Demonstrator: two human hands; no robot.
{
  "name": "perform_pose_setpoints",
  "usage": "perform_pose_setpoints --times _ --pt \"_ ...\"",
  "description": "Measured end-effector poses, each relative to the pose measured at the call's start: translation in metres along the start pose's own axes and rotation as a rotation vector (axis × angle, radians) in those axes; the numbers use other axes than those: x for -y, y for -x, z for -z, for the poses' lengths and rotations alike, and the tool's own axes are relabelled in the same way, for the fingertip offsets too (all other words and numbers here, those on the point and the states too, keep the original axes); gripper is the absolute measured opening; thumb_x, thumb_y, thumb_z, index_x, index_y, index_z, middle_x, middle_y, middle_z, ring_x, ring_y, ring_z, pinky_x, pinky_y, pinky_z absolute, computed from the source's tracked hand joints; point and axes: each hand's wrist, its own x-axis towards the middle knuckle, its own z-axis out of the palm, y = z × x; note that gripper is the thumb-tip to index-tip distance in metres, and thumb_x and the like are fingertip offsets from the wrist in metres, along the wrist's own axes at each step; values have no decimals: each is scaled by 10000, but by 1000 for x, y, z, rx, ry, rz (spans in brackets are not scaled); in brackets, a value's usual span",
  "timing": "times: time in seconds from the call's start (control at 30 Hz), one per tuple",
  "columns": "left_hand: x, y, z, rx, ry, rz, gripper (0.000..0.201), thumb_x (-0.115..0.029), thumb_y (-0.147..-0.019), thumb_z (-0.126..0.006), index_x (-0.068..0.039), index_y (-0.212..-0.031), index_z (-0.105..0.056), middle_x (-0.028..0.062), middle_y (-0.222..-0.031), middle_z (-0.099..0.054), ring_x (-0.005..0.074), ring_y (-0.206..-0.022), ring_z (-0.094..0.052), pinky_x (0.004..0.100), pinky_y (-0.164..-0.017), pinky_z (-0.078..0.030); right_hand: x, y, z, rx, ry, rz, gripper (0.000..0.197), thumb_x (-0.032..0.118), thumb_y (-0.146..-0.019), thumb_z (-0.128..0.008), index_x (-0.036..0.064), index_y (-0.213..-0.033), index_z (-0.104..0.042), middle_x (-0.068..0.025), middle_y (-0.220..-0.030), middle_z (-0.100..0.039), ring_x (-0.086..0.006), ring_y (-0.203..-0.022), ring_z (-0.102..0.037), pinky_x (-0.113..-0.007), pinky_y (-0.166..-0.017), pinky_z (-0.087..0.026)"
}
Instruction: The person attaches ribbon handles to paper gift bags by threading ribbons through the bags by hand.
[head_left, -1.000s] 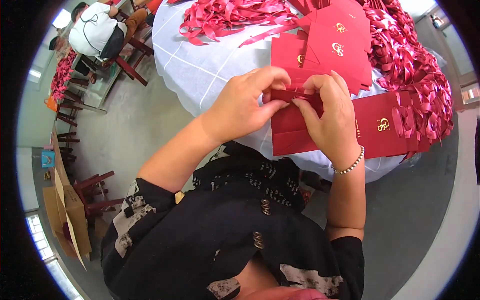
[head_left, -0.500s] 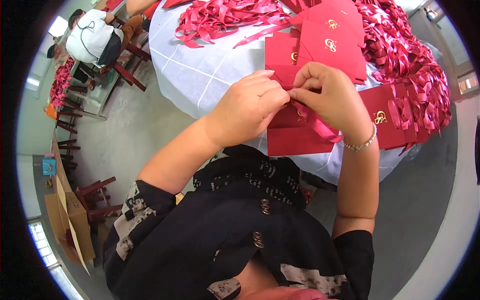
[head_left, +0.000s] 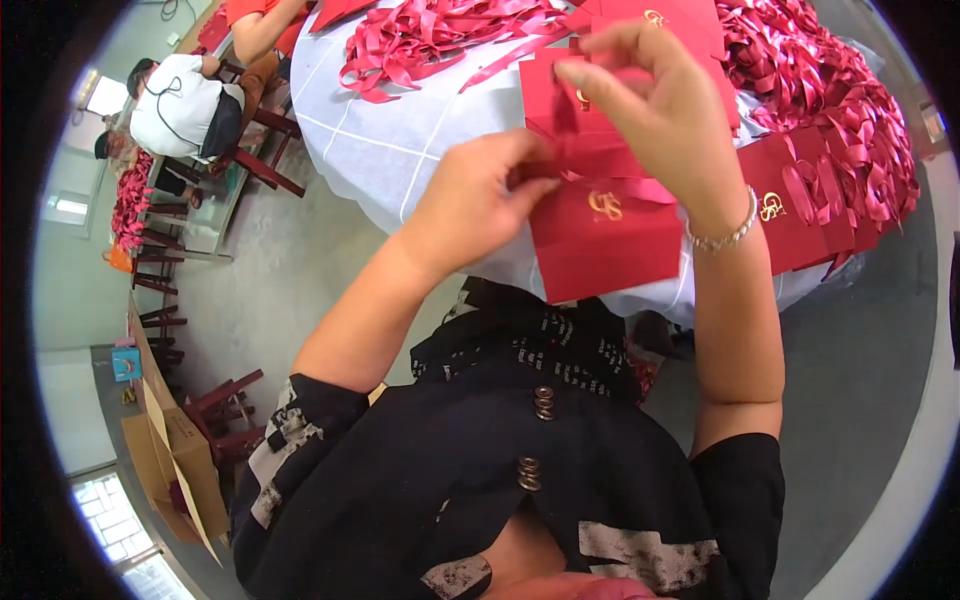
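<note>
A flat red paper bag (head_left: pixel 605 250) with a gold emblem lies at the table's near edge. A pink-red ribbon (head_left: pixel 640 188) crosses its upper part. My left hand (head_left: pixel 490 195) is closed at the bag's upper left edge, thumb and fingers bent around it. Above the bag, my right hand (head_left: pixel 655 105) is raised with its thumb and forefinger apart, slightly blurred. A dark red strip shows below its thumb; I cannot tell whether it is ribbon. Behind that hand lies a pile of similar red bags (head_left: pixel 700 45).
Loose ribbons (head_left: pixel 430 40) lie on the white-covered table (head_left: pixel 370 140). At the right, a big ribbon heap (head_left: pixel 830 130) borders bags with ribbons (head_left: pixel 770 225). Back left, a person in white (head_left: pixel 185 110) sits near stools. An open cardboard box (head_left: pixel 180 460) stands lower left.
My hands have parted from their shared pinch. The right hand has risen away with its fingers spread; the left has stayed low by the bag. The bag's emblem is now uncovered.
</note>
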Motion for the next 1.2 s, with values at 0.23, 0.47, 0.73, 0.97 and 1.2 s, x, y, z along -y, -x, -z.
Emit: perform_pose_setpoints --times 0.23,0.47,0.73,0.97,1.2 --pt "36 -8 15 118 50 226 127 -113 -899 -718 2 -951 -706 54 -833 -706 125 -762 -622 280 -691 -488 -30 69 5 219 389 148 239 125 -793 -768 27 -991 -677 -151 -896 -664 -361 -878 -618 -447 -826 -495" --pt "26 -35 -6 -16 -255 -80 139 -159 -864 -729 -26 -895 -702 106 -783 -649 274 -753 -623 347 -680 -496 -28 77 13 253 480 187 98 116 -816 -743 68 -885 -692 -79 -836 -638 -294 -855 -631 -480 -990 -453" --pt "16 -56 -27 282 -196 -6 206 -192 -804 -783 -19 -865 -688 132 -755 -668 287 -679 -651 378 -628 -506 -27 89 15 255 463 175 86 132 -833 -746 86 -872 -685 -57 -823 -631 -260 -824 -633 -511 -1059 -410" --pt "20 -56 -13 371 -29 45 211 -132 -846 -770 -5 -864 -603 114 -700 -641 214 -637 -632 342 -606 -489 -24 82 64 215 351 37 95 67 -806 -776 49 -863 -703 -78 -843 -703 -260 -756 -661 -438 -968 -471" --pt "15 -50 0 406 171 249 139 -97 -930 -699 -28 -961 -582 -38 -660 -555 32 -606 -453 239 -558 -395 -29 110 93 -48 -426 -367 104 -94 -844 -741 -47 -914 -681 -50 -914 -666 -95 -821 -605 -215 -717 -474"
